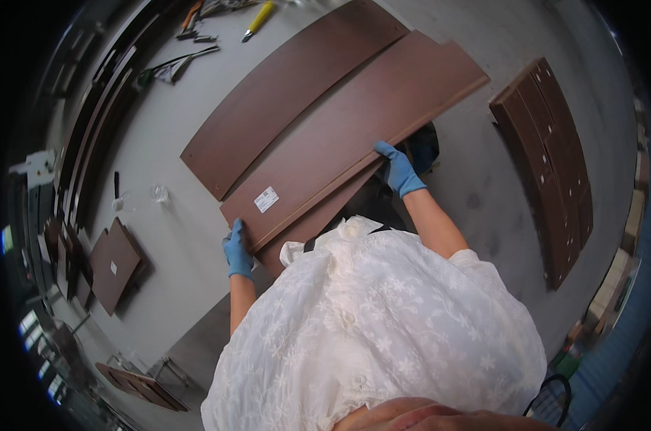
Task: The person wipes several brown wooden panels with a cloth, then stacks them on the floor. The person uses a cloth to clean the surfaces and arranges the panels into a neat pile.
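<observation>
A long reddish-brown board [354, 118] with a white label near its left end slants in front of me. My left hand [238, 250], in a blue glove, is closed on its near left corner. Farther along the near edge, my right hand [401, 170], gloved in blue too, grips the board with the thumb on top; its other fingers are hidden beneath. Just beyond lies a second brown board [289, 86], partly covered by the held one. Below the held board's near edge shows another brown panel [318, 212].
A stack of brown boards [544, 172] lies to the right. Smaller brown panels [115, 267] sit at the left, near a clear plastic piece [159, 192]. At the far side are a yellow-handled knife [259, 20] and several tools. Long dark strips [99, 122] line the far left.
</observation>
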{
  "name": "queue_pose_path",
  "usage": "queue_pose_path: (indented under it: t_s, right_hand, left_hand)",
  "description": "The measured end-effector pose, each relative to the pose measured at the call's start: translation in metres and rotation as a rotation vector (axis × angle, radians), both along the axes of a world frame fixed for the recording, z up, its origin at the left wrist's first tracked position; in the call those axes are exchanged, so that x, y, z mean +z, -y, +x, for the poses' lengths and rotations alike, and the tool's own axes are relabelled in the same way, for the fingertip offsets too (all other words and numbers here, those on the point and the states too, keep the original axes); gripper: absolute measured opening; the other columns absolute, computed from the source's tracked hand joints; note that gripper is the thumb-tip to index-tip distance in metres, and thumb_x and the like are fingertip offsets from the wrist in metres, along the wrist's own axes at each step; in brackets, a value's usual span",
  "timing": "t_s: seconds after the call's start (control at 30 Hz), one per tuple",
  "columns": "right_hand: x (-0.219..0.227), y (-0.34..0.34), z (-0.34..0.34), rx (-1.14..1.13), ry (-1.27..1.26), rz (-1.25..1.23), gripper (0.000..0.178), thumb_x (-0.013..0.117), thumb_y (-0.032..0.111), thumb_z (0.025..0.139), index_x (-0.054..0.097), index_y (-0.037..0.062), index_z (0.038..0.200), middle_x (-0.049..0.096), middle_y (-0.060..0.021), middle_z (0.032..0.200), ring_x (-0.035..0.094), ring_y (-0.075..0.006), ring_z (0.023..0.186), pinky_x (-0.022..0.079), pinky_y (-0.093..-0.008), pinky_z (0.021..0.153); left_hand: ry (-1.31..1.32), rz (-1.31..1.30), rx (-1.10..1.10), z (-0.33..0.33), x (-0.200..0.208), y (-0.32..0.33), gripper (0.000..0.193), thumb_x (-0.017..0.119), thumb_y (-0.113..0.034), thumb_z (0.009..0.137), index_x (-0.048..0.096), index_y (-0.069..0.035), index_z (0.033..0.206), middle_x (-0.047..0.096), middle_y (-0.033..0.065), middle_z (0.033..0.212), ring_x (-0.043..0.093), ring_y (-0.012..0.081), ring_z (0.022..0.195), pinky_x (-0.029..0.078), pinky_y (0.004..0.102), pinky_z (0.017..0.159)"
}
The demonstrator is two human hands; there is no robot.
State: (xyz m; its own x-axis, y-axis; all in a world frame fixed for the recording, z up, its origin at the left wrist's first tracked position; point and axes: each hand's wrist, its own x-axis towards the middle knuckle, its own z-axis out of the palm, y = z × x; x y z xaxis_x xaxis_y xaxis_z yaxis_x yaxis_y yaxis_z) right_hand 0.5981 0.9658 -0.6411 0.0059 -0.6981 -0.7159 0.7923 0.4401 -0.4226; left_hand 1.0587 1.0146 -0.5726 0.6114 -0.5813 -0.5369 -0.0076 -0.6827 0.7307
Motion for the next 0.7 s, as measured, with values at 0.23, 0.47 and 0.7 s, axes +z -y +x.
queue_pose_path:
  t_s: [0.23, 0.47, 0.7]
  right_hand:
    - [0.0, -0.042, -0.027, -0.106, 0.165, -0.155, 0.051, 0.075, 0.011, 0.085, 0.059, 0.0085, 0.134, 0.062, -0.01, 0.13, 0.056, -0.0298, 0.124, 0.042, -0.0463, 0.115]
    - [0.032, -0.055, -0.02, -0.023, 0.222, -0.196, 0.046, 0.074, 0.008, 0.086, 0.063, 0.0054, 0.131, 0.064, -0.0076, 0.126, 0.058, -0.0263, 0.122, 0.044, -0.0405, 0.112]
    - [0.017, 0.036, 0.023, 0.038, 0.227, -0.261, 0.036, 0.072, 0.01, 0.09, 0.065, 0.0064, 0.124, 0.067, -0.0069, 0.123, 0.062, -0.0244, 0.117, 0.047, -0.0406, 0.11]
  left_hand:
    - [-0.121, -0.178, 0.08, -0.033, 0.013, -0.002, 0.054, 0.086, -0.035, 0.086, 0.064, 0.005, 0.116, 0.071, 0.0127, 0.11, 0.067, 0.0205, 0.095, 0.054, 0.0346, 0.087]
    - [-0.031, -0.365, 0.071, -0.018, 0.047, -0.012, 0.042, 0.084, -0.03, 0.089, 0.066, 0.001, 0.111, 0.071, 0.0092, 0.105, 0.066, 0.0175, 0.091, 0.055, 0.0326, 0.083]
    - [0.016, -0.421, 0.02, 0.036, 0.024, 0.068, 0.043, 0.086, -0.036, 0.087, 0.067, 0.0, 0.101, 0.07, 0.008, 0.097, 0.064, 0.0162, 0.084, 0.053, 0.0322, 0.079]
